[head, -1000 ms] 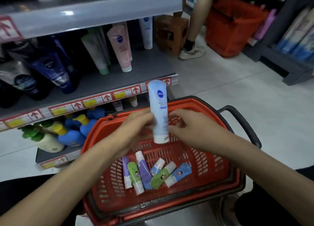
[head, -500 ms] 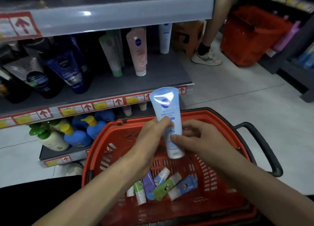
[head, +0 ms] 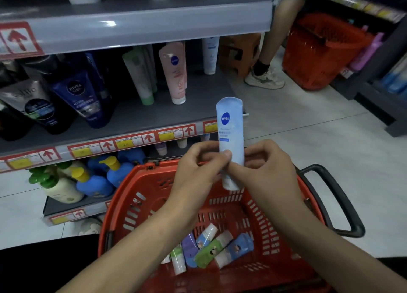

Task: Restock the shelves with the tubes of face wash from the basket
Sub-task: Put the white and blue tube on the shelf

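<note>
Both hands were together on one pale blue tube of face wash (head: pixel 229 125): the left hand (head: pixel 196 173) and the right hand (head: pixel 271 171) each pinched its lower half, cap end down. It stood upright above the red basket (head: pixel 136 189), in front of the edge of the shelf (head: pixel 136 116). Several small tubes (head: pixel 211 248) lay on the basket floor.

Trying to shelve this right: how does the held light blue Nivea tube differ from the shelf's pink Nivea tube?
Colour: the light blue Nivea tube versus the pink Nivea tube. State: the left hand and right hand grip the blue one; the pink one stands on the shelf. Both: cap down.
</note>
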Motion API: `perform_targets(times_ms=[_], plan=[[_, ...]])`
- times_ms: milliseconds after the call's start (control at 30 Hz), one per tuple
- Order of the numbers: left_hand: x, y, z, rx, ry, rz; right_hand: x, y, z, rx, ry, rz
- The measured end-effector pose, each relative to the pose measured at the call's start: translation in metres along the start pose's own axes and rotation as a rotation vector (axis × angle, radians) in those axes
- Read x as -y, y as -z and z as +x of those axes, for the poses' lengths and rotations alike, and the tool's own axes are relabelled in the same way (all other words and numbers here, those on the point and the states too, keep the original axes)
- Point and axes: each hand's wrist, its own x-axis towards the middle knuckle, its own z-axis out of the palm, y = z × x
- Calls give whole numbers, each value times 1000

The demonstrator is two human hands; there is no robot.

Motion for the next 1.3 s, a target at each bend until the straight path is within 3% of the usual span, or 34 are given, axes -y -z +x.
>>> perform_targets(times_ms=[167,367,533,767,900,1300], plan=[[-2,-3,-1,47,29,-35,-3,-6,-7,-99,210,-256],[-1,-4,-2,39,8,2,-10,-10,-9,-113,298,-323],[-5,-5,-4,12,-35,-46,-10,-2,-3,-38,199,-151],[-2,-7,-4,-55,-113,27,-9,7,14,126,-119,380],[2,-12,-4,-74,-145,70,-16,2,26,179,-187,404],[-7,-25,17,-138,-314,138,0,-11,59,146,-55,407]])
